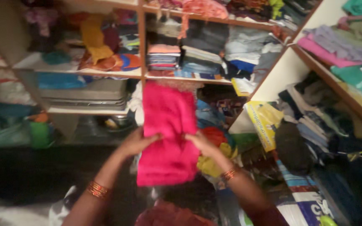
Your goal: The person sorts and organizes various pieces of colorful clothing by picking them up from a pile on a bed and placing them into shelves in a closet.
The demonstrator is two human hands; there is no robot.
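Wooden shelving (pixel 141 76) fills the wall ahead and runs on down the right side, every level crammed with clothes: a neat stack of folded garments (pixel 163 57) in the middle bay, a heap of yellow and orange cloth (pixel 101 50) in the bay to its left, and pink and lilac folded pieces (pixel 336 48) on the right-hand shelf. Lower on the left sits a grey suitcase (pixel 86 94) lying flat on its own shelf. In front of all this the person holds up a bright pink folded cloth (pixel 166 134), long and narrow, hanging upright at the centre of the view just below the middle shelf edge. The left hand (pixel 137 142) grips its left edge about halfway down, fingers curled onto the front of the fabric, and the right hand (pixel 202 143) pinches the right edge at the same height, so the cloth is clamped between the two. Both wrists carry orange-gold bangles (pixel 97 189). Behind the right hand lies a jumble of red and yellow clothes (pixel 214 148), and beside that a yellow plastic bag (pixel 265 121) leans against the shelf upright.
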